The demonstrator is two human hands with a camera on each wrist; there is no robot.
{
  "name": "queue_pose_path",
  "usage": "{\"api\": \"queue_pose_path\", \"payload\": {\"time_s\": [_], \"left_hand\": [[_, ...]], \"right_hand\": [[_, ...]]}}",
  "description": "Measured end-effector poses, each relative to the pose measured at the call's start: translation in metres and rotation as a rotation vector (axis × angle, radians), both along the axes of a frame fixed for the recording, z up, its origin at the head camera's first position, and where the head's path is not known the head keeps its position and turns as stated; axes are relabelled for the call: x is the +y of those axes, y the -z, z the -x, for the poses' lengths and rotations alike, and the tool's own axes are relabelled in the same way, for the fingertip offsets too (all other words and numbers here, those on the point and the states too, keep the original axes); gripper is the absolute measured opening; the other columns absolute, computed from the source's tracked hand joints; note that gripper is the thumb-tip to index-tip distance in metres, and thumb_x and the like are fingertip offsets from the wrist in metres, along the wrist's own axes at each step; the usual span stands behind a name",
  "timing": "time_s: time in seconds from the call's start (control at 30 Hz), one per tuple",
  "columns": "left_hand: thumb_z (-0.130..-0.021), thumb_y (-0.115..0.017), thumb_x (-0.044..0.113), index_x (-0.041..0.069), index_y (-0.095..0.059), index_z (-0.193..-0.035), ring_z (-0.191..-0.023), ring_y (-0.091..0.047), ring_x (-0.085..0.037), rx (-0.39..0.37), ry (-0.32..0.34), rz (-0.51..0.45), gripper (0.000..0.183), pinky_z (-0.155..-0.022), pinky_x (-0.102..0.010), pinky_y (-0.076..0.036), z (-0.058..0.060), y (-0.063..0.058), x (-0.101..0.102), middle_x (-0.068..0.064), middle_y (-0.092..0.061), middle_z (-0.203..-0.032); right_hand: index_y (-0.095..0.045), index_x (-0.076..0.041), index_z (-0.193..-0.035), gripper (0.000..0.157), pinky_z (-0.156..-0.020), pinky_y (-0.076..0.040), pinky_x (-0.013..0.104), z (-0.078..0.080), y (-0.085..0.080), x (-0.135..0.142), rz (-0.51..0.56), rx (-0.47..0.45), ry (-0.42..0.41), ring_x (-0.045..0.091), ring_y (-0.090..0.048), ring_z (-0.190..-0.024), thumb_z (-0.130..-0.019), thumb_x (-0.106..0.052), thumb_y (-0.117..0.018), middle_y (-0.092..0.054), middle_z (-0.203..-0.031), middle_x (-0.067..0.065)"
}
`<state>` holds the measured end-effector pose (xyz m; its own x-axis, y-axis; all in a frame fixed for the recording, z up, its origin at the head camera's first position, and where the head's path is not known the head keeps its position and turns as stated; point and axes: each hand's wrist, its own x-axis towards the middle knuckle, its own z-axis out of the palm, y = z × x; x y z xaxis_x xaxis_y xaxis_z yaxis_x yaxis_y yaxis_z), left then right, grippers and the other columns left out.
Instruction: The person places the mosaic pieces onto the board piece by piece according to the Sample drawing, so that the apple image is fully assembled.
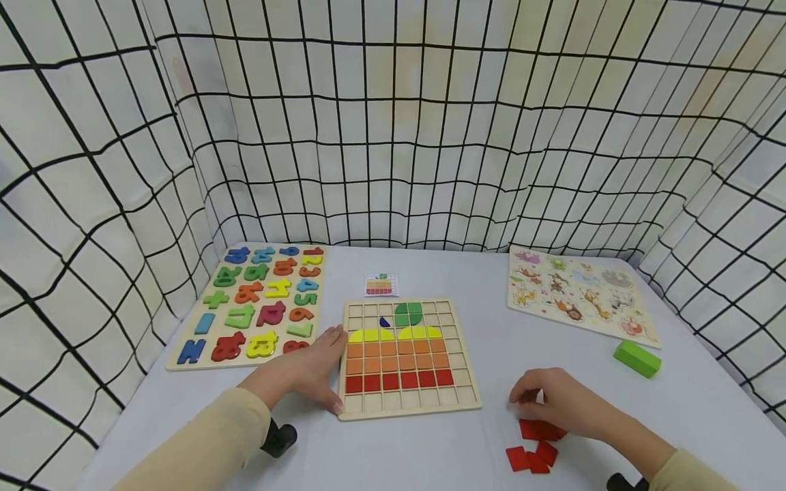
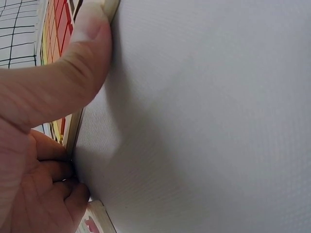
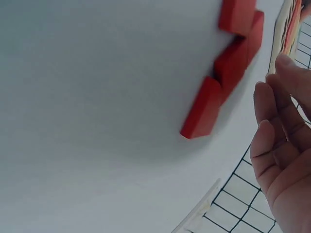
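Note:
My left hand (image 1: pixel 313 368) rests at the left side of a wooden grid board (image 1: pixel 405 406), its thumb (image 2: pixel 92 29) on the near corner and its fingers along the edge. Rows of red, orange and yellow pieces lie in the grid, with a green round shape (image 1: pixel 408 314) and a small blue piece (image 1: pixel 384 322) above them. On the right, my right hand (image 1: pixel 561 402) hovers by loose red squares (image 1: pixel 538 430), fingers bent and thumb near the index fingertip. No piece shows between them. More red squares (image 3: pixel 201 109) lie below that hand.
A small picture card (image 1: pixel 381 285) lies behind the grid board. To the left is a letter-and-number puzzle board (image 1: pixel 245 365); at the back right, an animal puzzle board (image 1: pixel 580 293). A green block (image 1: pixel 637 359) lies before it. Black netting (image 1: pixel 393 143) surrounds the white table.

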<state>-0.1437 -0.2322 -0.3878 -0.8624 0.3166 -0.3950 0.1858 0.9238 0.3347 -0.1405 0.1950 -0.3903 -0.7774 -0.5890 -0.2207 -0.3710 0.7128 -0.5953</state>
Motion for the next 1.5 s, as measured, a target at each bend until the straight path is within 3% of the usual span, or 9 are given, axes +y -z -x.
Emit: {"api": "queue_pose_path", "payload": {"time_s": [0.2,0.33,0.5,0.63,0.9,1.1,1.3,1.5], "left_hand": [[-0.071,-0.092,0.039,-0.003,-0.019,-0.161,-0.159,-0.011,-0.039,0.001,-0.002,0.0,0.123,-0.126,-0.056,-0.025,0.0,-0.002,0.0,-0.022,-0.014,-0.171],[-0.071,-0.092,0.039,-0.004,-0.019,-0.161,-0.159,-0.011,-0.039,0.005,-0.003,-0.001,0.124,-0.126,-0.057,-0.025,0.0,-0.003,0.0,-0.023,-0.013,-0.17],[-0.07,-0.093,0.04,-0.004,-0.019,-0.161,-0.159,-0.011,-0.04,0.002,0.001,-0.002,0.125,-0.126,-0.057,-0.024,0.0,-0.004,0.0,-0.024,-0.013,-0.17],[-0.07,-0.093,0.04,-0.004,-0.019,-0.16,-0.159,-0.011,-0.04,0.001,0.002,0.0,0.125,-0.127,-0.057,-0.024,0.0,-0.003,0.001,-0.024,-0.013,-0.17],[-0.07,-0.093,0.041,-0.005,-0.019,-0.16,-0.159,-0.011,-0.041,0.002,0.007,0.007,0.124,-0.127,-0.057,-0.024,-0.001,-0.001,-0.002,-0.024,-0.014,-0.17],[-0.071,-0.092,0.039,-0.003,-0.019,-0.161,-0.159,-0.01,-0.039,-0.002,-0.001,0.009,0.123,-0.127,-0.056,-0.024,-0.001,0.0,-0.003,-0.022,-0.014,-0.17],[-0.072,-0.092,0.039,-0.003,-0.019,-0.161,-0.159,-0.01,-0.038,-0.008,-0.004,0.01,0.123,-0.127,-0.056,-0.024,0.0,0.0,-0.002,-0.022,-0.014,-0.171],[-0.073,-0.091,0.039,-0.003,-0.017,-0.161,-0.16,-0.009,-0.038,-0.016,-0.003,0.002,0.122,-0.127,-0.055,-0.024,0.0,-0.001,-0.002,-0.021,-0.013,-0.171]], "right_hand": [[-0.075,-0.028,-0.092,0.009,-0.068,-0.051,0.019,-0.024,0.004,0.012,0.024,-0.063,-0.078,-0.001,-0.054,-0.08,-0.087,-0.029,-0.082,-0.063,-0.088,-0.015],[-0.072,-0.033,-0.088,0.017,-0.067,-0.045,0.02,-0.035,0.008,0.013,-0.093,0.005,-0.083,-0.002,-0.048,-0.079,-0.08,-0.038,-0.086,-0.056,-0.084,-0.018],[-0.07,-0.035,-0.087,0.017,-0.067,-0.042,0.022,-0.043,0.011,0.011,-0.172,0.098,-0.135,-0.004,-0.043,-0.078,-0.081,-0.039,-0.086,-0.052,-0.083,-0.024],[-0.068,-0.032,-0.084,0.015,-0.068,-0.047,0.019,-0.046,0.01,0.009,-0.105,0.039,-0.144,-0.005,-0.046,-0.078,-0.085,-0.032,-0.083,-0.052,-0.082,-0.023],[-0.069,-0.02,-0.094,0.006,-0.064,-0.054,0.019,-0.031,-0.002,-0.006,0.214,-0.051,-0.132,-0.003,-0.058,-0.072,-0.093,-0.021,-0.076,-0.065,-0.086,-0.015],[-0.073,-0.017,-0.097,0.006,-0.073,-0.056,0.018,-0.015,-0.005,-0.044,0.224,-0.023,-0.164,-0.001,-0.058,-0.08,-0.093,-0.021,-0.076,-0.069,-0.092,-0.012],[-0.074,-0.016,-0.1,0.012,-0.074,-0.057,0.017,0.002,-0.008,-0.094,0.168,-0.001,-0.137,0.003,-0.061,-0.081,-0.09,-0.012,-0.079,-0.071,-0.096,-0.008],[-0.071,-0.016,-0.097,0.016,-0.074,-0.056,0.017,0.015,-0.003,-0.131,0.212,0.004,-0.119,0.008,-0.061,-0.081,-0.087,-0.014,-0.083,-0.07,-0.092,-0.007]]}}
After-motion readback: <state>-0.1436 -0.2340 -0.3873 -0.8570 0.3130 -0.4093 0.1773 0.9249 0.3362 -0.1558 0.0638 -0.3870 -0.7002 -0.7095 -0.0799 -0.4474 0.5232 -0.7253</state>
